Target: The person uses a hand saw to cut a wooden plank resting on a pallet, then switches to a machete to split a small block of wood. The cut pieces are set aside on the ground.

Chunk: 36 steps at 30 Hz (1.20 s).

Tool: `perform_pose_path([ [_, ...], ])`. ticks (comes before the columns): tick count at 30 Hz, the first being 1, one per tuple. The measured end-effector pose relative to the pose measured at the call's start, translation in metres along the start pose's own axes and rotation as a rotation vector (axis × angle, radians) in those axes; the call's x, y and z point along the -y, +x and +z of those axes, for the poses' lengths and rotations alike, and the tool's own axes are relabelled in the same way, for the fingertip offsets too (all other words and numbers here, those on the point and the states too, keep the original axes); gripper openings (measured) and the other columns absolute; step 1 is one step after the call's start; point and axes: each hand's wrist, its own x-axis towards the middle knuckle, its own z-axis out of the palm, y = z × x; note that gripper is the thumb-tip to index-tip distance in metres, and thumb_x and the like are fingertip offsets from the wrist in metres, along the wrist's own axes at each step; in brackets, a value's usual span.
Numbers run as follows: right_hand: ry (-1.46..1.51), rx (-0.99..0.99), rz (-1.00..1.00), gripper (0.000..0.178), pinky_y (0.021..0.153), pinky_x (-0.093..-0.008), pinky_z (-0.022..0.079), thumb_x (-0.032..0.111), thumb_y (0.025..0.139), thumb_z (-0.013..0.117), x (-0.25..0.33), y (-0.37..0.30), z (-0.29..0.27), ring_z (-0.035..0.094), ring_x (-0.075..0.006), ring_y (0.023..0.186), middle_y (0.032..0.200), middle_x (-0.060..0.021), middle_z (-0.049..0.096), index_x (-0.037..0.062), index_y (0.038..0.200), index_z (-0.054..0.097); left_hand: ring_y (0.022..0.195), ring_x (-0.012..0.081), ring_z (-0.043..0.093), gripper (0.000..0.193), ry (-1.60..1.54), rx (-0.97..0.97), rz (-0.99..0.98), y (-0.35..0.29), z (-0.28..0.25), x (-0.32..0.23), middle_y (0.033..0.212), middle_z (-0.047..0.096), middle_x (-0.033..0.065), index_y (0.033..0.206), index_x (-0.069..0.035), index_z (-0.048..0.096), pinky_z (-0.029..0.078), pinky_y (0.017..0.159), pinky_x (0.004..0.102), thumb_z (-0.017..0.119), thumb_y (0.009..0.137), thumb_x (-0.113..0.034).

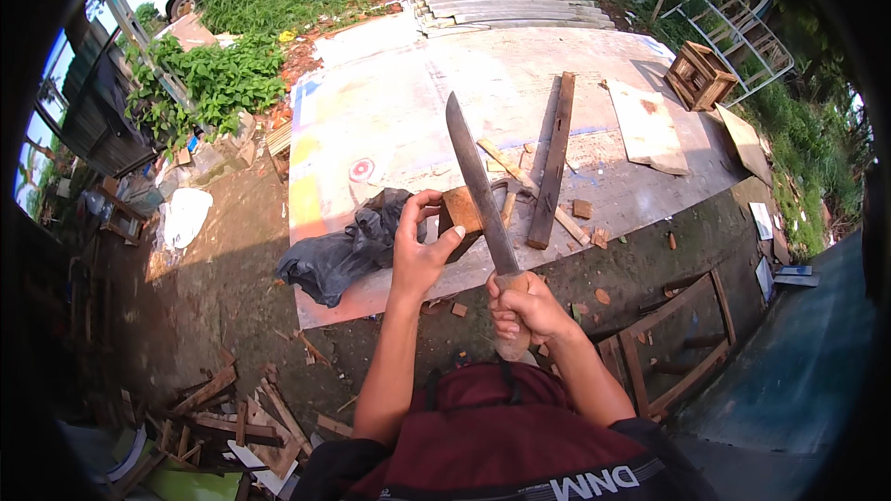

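Note:
My left hand [419, 250] is closed around a brown wooden block [461, 211], fingers on its far side and thumb on its near face. My right hand [529, 309] grips the wooden handle of a machete [482, 187]. The long dark blade points up and away, passing close to the right side of the block; whether they touch I cannot tell. Beside my left hand a crumpled black plastic bag [345, 250] lies on the board. Partly hidden behind the blade is what looks like a hammer [510, 207].
A large pale board [418, 111] carries a dark wooden beam [555, 158], small offcuts [582, 210] and a thin panel [647, 127]. A slatted wooden crate [700, 76] stands far right. Scrap wood [269, 427] lies at lower left, a wooden frame [682, 348] at right.

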Motion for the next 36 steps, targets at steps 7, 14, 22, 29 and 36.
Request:
perform_pose_path([
  [7, -0.216, -0.180, -0.407, 0.014, 0.045, -0.0262, 0.037, -0.009, 0.088, 0.054, 0.052, -0.027, 0.031, 0.045, -0.0069, 0.050, 0.067, -0.0023, 0.051, 0.0010, 0.099, 0.050, 0.117, 0.0234, 0.056, 0.056, -0.058, -0.036, -0.084, 0.002, 0.002, -0.004, 0.124, 0.062, 0.0093, 0.130, -0.002, 0.056, 0.044, 0.102, 0.0409, 0.077, 0.080, -0.019],
  [14, -0.725, -0.331, -0.340, 0.006, 0.058, -0.0244, 0.043, 0.001, 0.089, 0.059, -0.012, 0.003, 0.004, 0.056, -0.0091, 0.065, 0.069, -0.0016, 0.055, 0.0011, 0.093, 0.055, 0.118, 0.0242, 0.056, 0.058, -0.036, -0.017, -0.045, 0.003, 0.008, -0.003, 0.125, 0.062, 0.0102, 0.131, -0.002, 0.056, 0.043, 0.104, 0.0413, 0.077, 0.080, -0.020],
  [22, 0.806, 0.418, 0.305, 0.008, 0.043, -0.0302, 0.039, -0.001, 0.087, 0.054, -0.022, 0.007, -0.025, 0.041, -0.0110, 0.042, 0.063, -0.0009, 0.050, 0.0030, 0.094, 0.053, 0.120, 0.0232, 0.055, 0.059, -0.089, -0.009, -0.061, -0.011, -0.001, -0.006, 0.127, 0.060, 0.0091, 0.132, -0.001, 0.055, 0.043, 0.106, 0.0401, 0.076, 0.079, -0.015],
  [29, -0.125, -0.146, -0.300, 0.009, 0.045, -0.0279, 0.039, -0.004, 0.091, 0.057, 0.009, -0.015, 0.014, 0.047, -0.0081, 0.050, 0.066, -0.0006, 0.051, 0.0027, 0.095, 0.053, 0.124, 0.0223, 0.051, 0.061, -0.177, -0.060, -0.101, -0.029, -0.015, -0.008, 0.130, 0.056, 0.0086, 0.135, -0.003, 0.052, 0.043, 0.106, 0.0387, 0.075, 0.079, -0.012],
  [36, -0.509, -0.206, -0.429, 0.018, 0.068, -0.0311, 0.052, 0.003, 0.082, 0.067, -0.015, -0.036, 0.034, 0.068, -0.0164, 0.068, 0.073, -0.0085, 0.066, 0.0015, 0.099, 0.060, 0.127, 0.0228, 0.050, 0.062, -0.229, -0.159, -0.088, -0.056, -0.025, -0.004, 0.131, 0.055, 0.0088, 0.136, -0.004, 0.051, 0.042, 0.108, 0.0389, 0.075, 0.080, -0.009],
])
